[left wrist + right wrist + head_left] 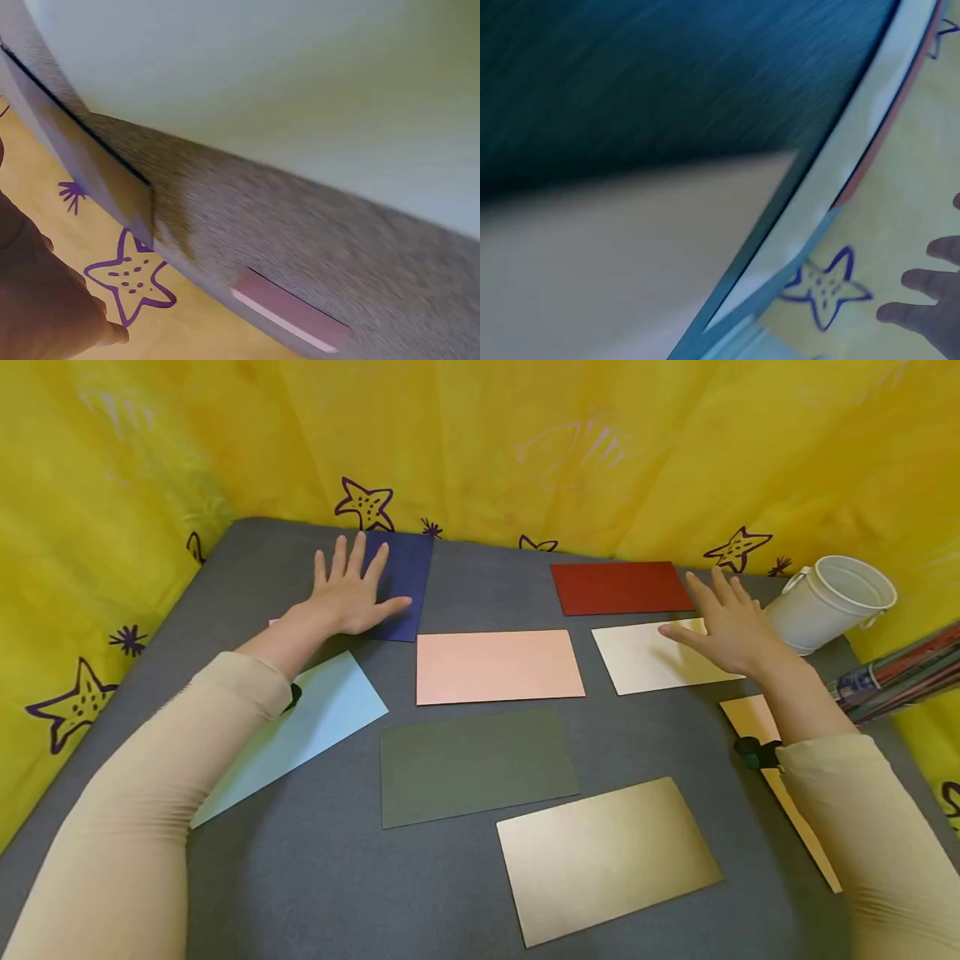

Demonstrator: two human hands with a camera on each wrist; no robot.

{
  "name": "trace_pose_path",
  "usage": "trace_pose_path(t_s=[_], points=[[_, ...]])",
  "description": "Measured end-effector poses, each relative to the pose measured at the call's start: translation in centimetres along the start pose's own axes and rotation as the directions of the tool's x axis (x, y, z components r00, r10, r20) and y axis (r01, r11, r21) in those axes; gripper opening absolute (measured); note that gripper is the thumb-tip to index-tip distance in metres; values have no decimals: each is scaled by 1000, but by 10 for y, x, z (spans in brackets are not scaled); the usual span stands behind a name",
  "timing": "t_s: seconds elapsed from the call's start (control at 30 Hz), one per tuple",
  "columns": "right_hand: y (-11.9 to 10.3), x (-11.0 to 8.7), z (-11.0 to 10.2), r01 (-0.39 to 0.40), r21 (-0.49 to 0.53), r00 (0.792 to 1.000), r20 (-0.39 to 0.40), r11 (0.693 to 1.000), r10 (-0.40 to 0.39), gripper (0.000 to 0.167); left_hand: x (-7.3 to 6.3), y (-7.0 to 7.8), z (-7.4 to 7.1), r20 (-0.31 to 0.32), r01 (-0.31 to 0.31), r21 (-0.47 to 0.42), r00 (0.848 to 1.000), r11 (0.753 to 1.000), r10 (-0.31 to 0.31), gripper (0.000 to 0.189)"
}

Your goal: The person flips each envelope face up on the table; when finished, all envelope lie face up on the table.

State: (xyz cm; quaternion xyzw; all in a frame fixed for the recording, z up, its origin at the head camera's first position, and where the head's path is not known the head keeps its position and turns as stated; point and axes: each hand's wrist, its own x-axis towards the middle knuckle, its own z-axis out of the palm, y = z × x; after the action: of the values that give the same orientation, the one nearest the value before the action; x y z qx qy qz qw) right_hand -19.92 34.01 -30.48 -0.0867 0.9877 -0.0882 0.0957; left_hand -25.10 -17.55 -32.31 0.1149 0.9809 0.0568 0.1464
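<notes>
My left hand point(348, 593), fingers spread and holding nothing, overlaps the left side of a navy blue card point(408, 577) at the table's far edge. Under the left forearm lies a light blue card point(330, 706). On the other side, my right hand point(727, 622) is also spread with nothing in it, over the right end of a cream card point(637, 664). Its fingertips come near a red card point(618, 587) and a white bucket point(825, 606). The right forearm partly hides a yellow-orange card point(750, 718). Both wrist views show spread fingers at their edges.
A peach card point(498, 667), a dark green card point(476, 768) and a gold card point(607, 860) lie mid-table. Long wrapped sticks point(892, 677) reach in from the right. A small pink block point(292, 307) shows in the left wrist view. Yellow cloth point(480, 452) hangs behind.
</notes>
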Motion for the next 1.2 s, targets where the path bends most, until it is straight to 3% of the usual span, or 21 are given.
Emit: trace_pose_path(t_s=[0.23, 0.37, 0.47, 0.63, 0.77, 0.83, 0.93, 1.07, 1.2], points=[[-42, 24, 2, 90, 82, 988, -136, 993, -79, 88, 11, 8, -6, -56, 50, -125, 997, 991, -57, 99], [-74, 39, 3, 120, 138, 981, -166, 983, -96, 79, 14, 12, -13, -76, 108, -268, 988, 957, -133, 101], [-98, 49, 3, 125, 189, 983, -157, 974, -95, 75, 13, 13, -21, -66, 143, -418, 980, 897, -187, 98], [-136, 65, 6, 133, 275, 987, -122, 952, -103, 65, 12, 12, -32, -18, 176, -625, 971, 760, -239, 94], [-165, 81, 12, 183, 356, 981, -121, 916, -149, 55, 11, 12, -33, 4, 173, -734, 968, 657, -250, 88], [-178, 87, 17, 191, 425, 981, -98, 885, -165, 52, 11, 11, -31, 7, 166, -768, 968, 618, -251, 85], [-197, 95, 24, 152, 569, 984, -12, 808, -177, 51, 12, 10, -27, 11, 164, -807, 965, 568, -263, 83], [-220, 102, 35, 61, 736, 975, 101, 674, -199, 52, 13, 9, -23, 17, 166, -845, 958, 508, -285, 83], [-240, 105, 41, -38, 832, 944, 211, 553, -252, 56, 13, 7, -23, 41, 171, -889, 954, 425, -298, 83]])
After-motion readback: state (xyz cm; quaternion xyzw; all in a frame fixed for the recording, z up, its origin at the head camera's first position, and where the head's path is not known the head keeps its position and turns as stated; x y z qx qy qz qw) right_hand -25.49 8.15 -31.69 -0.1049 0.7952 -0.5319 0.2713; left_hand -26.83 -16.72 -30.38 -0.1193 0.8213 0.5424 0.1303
